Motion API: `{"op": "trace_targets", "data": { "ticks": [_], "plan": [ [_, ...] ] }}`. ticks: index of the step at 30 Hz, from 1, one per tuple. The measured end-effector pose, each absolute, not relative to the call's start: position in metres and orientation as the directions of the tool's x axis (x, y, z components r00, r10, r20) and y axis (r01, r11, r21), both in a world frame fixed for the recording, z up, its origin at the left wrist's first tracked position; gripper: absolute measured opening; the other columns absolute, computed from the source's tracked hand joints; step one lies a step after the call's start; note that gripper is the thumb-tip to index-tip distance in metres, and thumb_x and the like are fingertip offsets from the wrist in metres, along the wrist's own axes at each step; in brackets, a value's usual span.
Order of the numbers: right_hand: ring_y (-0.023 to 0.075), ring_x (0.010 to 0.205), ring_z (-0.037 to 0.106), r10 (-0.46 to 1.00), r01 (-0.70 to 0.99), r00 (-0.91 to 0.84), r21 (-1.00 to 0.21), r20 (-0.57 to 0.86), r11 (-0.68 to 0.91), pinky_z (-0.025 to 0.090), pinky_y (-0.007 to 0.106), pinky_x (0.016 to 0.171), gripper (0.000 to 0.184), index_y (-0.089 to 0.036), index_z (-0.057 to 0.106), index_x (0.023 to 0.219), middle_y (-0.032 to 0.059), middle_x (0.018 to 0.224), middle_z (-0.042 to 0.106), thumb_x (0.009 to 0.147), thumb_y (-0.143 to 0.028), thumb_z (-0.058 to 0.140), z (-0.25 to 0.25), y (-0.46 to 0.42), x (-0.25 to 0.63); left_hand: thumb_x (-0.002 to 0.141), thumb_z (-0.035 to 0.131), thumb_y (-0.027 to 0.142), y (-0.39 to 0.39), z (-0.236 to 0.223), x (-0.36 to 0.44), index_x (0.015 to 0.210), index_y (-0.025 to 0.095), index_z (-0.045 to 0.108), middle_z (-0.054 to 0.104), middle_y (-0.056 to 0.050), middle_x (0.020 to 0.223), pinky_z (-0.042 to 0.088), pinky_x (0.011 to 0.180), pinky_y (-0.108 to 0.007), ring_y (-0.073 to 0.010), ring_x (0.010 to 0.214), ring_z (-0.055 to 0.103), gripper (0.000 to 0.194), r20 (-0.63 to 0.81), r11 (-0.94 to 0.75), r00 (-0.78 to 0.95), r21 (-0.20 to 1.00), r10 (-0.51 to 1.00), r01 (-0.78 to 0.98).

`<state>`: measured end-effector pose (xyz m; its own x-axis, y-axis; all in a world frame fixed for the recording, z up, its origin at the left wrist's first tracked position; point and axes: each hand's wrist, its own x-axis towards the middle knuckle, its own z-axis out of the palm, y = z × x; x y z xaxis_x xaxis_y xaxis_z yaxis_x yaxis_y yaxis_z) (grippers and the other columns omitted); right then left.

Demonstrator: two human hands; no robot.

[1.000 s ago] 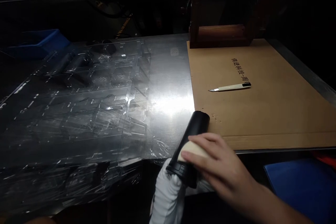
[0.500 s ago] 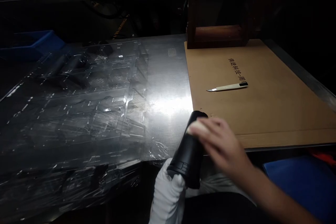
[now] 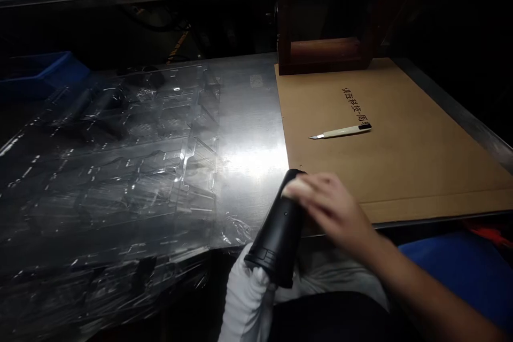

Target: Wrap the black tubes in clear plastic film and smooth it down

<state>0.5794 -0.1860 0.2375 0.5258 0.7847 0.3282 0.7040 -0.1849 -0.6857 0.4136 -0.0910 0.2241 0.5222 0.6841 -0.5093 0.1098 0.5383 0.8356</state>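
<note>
Our right hand (image 3: 331,208) half-curled, fingers (image 3: 308,189) on end of black tube (image 3: 278,243); white fabric (image 3: 244,299) covers lower end; left hand hidden, grip unseen.

I have the right hand (image 3: 328,208) with its fingers over the top end of a black cylinder (image 3: 278,246), its lower end gripped in the white-gloved left hand (image 3: 246,288). On the steel table (image 3: 248,133), a utility knife (image 3: 340,131) lies on a cardboard sheet (image 3: 401,171), with a clear plastic sheet (image 3: 120,160) to the left.
</note>
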Motion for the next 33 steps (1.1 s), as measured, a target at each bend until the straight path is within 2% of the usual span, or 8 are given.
{"op": "trace_targets", "data": {
  "ticks": [3,7,12,16,20,24,29,33],
  "plan": [
    [0.0236,0.104,0.052,0.682,0.626,0.671,-0.717,0.293,-0.308,0.047,0.045,0.092,0.031,-0.027,0.064,0.118,0.0046,0.114,0.066,0.092,-0.020,0.047,0.224,-0.181,0.594,0.049,0.078,0.060,-0.091,0.221,0.412,0.066,0.013,0.065,0.057,-0.002,0.051,0.046,0.045,-0.026,-0.0142,0.046,0.051,0.052,-0.503,0.521,0.529,0.844,0.684,0.130],
    [0.0241,0.115,0.046,0.739,0.671,0.588,-0.709,0.329,-0.218,0.045,0.043,0.096,0.036,-0.028,0.059,0.124,0.0052,0.130,0.055,0.092,-0.018,0.047,0.221,-0.185,0.587,0.044,0.078,0.064,-0.088,0.219,0.411,0.069,0.013,0.065,0.059,-0.002,0.053,0.048,0.048,-0.028,-0.0168,0.051,0.054,0.058,-0.504,0.519,0.533,0.844,0.679,0.138],
    [0.0241,0.105,0.051,0.676,0.634,0.673,-0.705,0.300,-0.318,0.046,0.044,0.093,0.032,-0.026,0.063,0.119,0.0060,0.116,0.064,0.092,-0.019,0.047,0.220,-0.184,0.592,0.044,0.076,0.067,-0.089,0.218,0.412,0.072,0.014,0.066,0.060,-0.003,0.054,0.048,0.049,-0.029,-0.0181,0.052,0.056,0.061,-0.526,0.529,0.550,0.831,0.649,0.172],
    [0.0244,0.114,0.046,0.737,0.678,0.596,-0.691,0.319,-0.249,0.045,0.043,0.094,0.038,-0.029,0.058,0.126,0.0053,0.129,0.055,0.091,-0.017,0.047,0.221,-0.188,0.584,0.042,0.076,0.068,-0.083,0.221,0.412,0.073,0.017,0.068,0.062,-0.003,0.054,0.048,0.049,-0.031,-0.0206,0.052,0.058,0.061,-0.547,0.537,0.570,0.818,0.613,0.207],
    [0.0234,0.109,0.050,0.687,0.627,0.662,-0.724,0.300,-0.289,0.045,0.043,0.094,0.033,-0.031,0.061,0.121,0.0041,0.121,0.061,0.092,-0.021,0.048,0.215,-0.187,0.594,0.037,0.084,0.055,-0.076,0.229,0.412,0.068,0.017,0.069,0.063,-0.002,0.056,0.048,0.052,-0.030,-0.0199,0.054,0.057,0.051,-0.568,0.492,0.622,0.812,0.539,0.314],
    [0.0214,0.110,0.052,0.599,0.545,0.753,-0.768,0.273,-0.336,0.044,0.041,0.096,0.032,-0.034,0.061,0.120,0.0016,0.118,0.062,0.092,-0.023,0.051,0.209,-0.198,0.597,0.035,0.089,0.030,-0.083,0.242,0.415,0.059,0.015,0.068,0.062,0.001,0.052,0.046,0.050,-0.026,-0.0161,0.052,0.055,0.035,-0.594,0.497,0.644,0.791,0.482,0.357],
    [0.0213,0.114,0.049,0.596,0.549,0.750,-0.772,0.285,-0.321,0.043,0.040,0.098,0.037,-0.035,0.058,0.123,0.0020,0.125,0.058,0.090,-0.018,0.052,0.213,-0.216,0.580,0.038,0.082,0.003,-0.096,0.254,0.423,0.057,0.017,0.070,0.066,0.003,0.052,0.046,0.051,-0.021,-0.0137,0.051,0.057,0.027,-0.624,0.497,0.677,0.762,0.391,0.415],
    [0.0213,0.111,0.050,0.590,0.595,0.734,-0.739,0.337,-0.317,0.044,0.041,0.097,0.034,-0.033,0.061,0.120,0.0027,0.121,0.060,0.091,-0.020,0.052,0.213,-0.200,0.593,0.042,0.079,-0.002,-0.097,0.259,0.424,0.055,0.017,0.069,0.066,0.005,0.051,0.046,0.052,-0.021,-0.0128,0.051,0.057,0.026,-0.650,0.483,0.667,0.744,0.363,0.462]
  ]
}}
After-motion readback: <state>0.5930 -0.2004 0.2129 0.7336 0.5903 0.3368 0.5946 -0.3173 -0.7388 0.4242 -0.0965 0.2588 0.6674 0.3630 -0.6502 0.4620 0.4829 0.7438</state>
